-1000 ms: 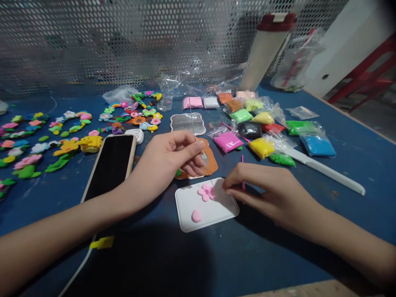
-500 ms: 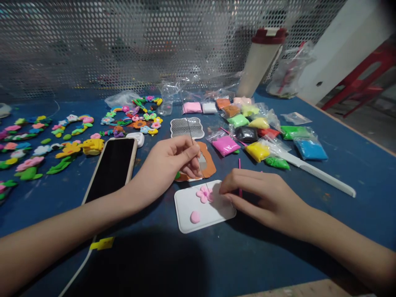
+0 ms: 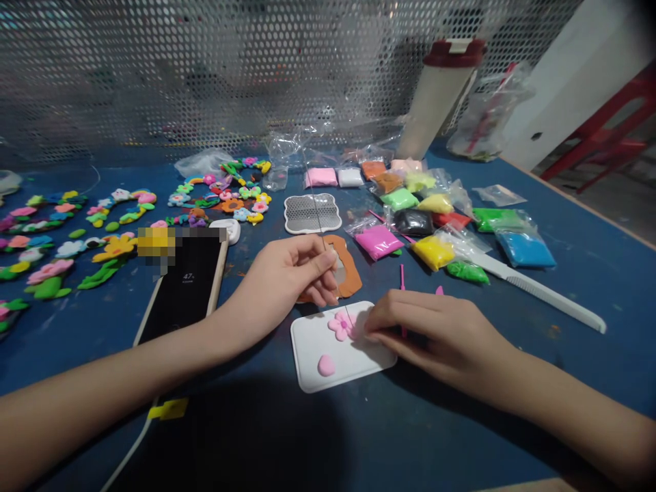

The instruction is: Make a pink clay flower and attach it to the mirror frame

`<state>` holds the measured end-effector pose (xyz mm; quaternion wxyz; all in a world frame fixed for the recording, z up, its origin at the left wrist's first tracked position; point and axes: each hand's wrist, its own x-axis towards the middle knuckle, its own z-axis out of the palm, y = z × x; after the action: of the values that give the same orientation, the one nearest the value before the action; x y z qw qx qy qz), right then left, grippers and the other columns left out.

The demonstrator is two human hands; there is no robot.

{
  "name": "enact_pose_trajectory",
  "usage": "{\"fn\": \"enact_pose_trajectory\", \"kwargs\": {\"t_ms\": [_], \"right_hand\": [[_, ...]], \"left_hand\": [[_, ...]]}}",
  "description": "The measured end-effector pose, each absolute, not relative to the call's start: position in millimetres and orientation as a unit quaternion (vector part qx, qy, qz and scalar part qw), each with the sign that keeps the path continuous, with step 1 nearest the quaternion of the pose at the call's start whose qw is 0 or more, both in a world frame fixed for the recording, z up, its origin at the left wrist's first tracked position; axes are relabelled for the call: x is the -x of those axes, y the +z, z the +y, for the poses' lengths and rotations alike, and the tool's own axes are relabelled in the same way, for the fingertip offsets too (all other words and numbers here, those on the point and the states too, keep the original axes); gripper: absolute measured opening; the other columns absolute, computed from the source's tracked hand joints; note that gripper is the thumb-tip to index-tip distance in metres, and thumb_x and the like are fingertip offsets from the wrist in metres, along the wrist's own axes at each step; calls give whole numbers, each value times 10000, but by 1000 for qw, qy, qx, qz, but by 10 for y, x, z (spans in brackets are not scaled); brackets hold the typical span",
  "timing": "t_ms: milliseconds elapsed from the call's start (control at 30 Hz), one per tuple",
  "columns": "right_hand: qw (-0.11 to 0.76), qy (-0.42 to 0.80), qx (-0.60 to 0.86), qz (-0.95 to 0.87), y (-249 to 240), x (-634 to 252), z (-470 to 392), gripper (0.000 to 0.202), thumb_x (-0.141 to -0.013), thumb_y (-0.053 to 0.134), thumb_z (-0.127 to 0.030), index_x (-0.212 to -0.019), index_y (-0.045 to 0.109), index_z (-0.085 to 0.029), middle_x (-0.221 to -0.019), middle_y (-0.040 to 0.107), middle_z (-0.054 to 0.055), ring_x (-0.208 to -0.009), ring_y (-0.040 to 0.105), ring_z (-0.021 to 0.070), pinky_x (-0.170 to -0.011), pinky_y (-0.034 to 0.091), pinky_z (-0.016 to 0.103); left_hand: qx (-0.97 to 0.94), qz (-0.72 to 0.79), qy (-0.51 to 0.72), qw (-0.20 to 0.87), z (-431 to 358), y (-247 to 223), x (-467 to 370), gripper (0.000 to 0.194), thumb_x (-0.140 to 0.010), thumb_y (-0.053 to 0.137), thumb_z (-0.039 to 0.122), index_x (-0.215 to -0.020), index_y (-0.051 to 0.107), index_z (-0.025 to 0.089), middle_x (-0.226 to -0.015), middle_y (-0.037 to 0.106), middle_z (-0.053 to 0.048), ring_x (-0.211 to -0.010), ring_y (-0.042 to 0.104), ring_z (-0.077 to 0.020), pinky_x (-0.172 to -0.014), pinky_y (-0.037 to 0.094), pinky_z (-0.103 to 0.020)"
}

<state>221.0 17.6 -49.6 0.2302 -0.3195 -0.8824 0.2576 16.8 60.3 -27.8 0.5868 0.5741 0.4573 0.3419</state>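
Between the thumb and fingers of my left hand (image 3: 302,270) is a thin dark wire (image 3: 316,205), slanting up towards the back. Its lower end reaches down to the pink clay flower (image 3: 340,326), which lies on a white rounded board (image 3: 307,342). A lump of pink clay (image 3: 326,365) rests on the same board, nearer me. At the board's right side, the fingertips of my right hand (image 3: 430,335) are pinched together beside the flower's right petals. What they hold, if anything, is hidden. Behind the board, partly covered by my left hand, lies a brown clay-edged frame (image 3: 349,270).
Bags of coloured clay (image 3: 379,240) are spread at the back right, near a white comb (image 3: 553,297) and a tall tumbler (image 3: 435,102). Left of my hand lies a phone (image 3: 192,273) with a cable. Clay flower pieces (image 3: 115,247) cover the far left. A small mirror (image 3: 312,213) sits behind.
The phone screen has lit up. The view has shifted slightly, so most things sit a little further right. Both hands keep nearly the same pose at the board.
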Motion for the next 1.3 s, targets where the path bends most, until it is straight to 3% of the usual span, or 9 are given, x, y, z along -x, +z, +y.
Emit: {"fn": "enact_pose_trajectory", "kwargs": {"t_ms": [1300], "right_hand": [[218,216,312,-899,-550,-2172,190,228,-938,406,-162,-857,618,-150,-800,639,80,-768,611,153,-660,482,244]], "left_hand": [[-617,473,323,540,587,-263,-136,219,-823,593,255,-637,573,141,-575,609,16,-503,597,-94,-479,479,-175]]}}
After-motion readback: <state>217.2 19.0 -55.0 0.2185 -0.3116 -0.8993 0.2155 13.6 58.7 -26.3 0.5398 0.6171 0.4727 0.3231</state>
